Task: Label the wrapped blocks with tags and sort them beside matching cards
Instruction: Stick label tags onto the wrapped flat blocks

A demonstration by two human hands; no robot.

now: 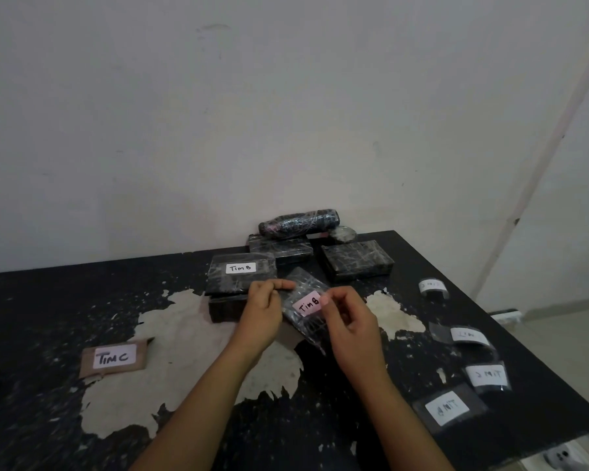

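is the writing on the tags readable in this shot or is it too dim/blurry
Head view: dim, soft light, no hard shadows. "Tim B" reads on the pink tag of the block held in the left hand and right hand, and on the white-tagged block behind it; "Tim C" reads on the brown card. The loose tags at right lie upside down and blurred. Wide-angle bending shows at the table edge.

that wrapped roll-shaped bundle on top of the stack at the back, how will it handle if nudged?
The cylindrical bundle probably rolls easily: it is rounded and lies on its side atop a flat wrapped block. Its glossy film wrap looks slippery. It sits high on the stack, so a push may send it off.
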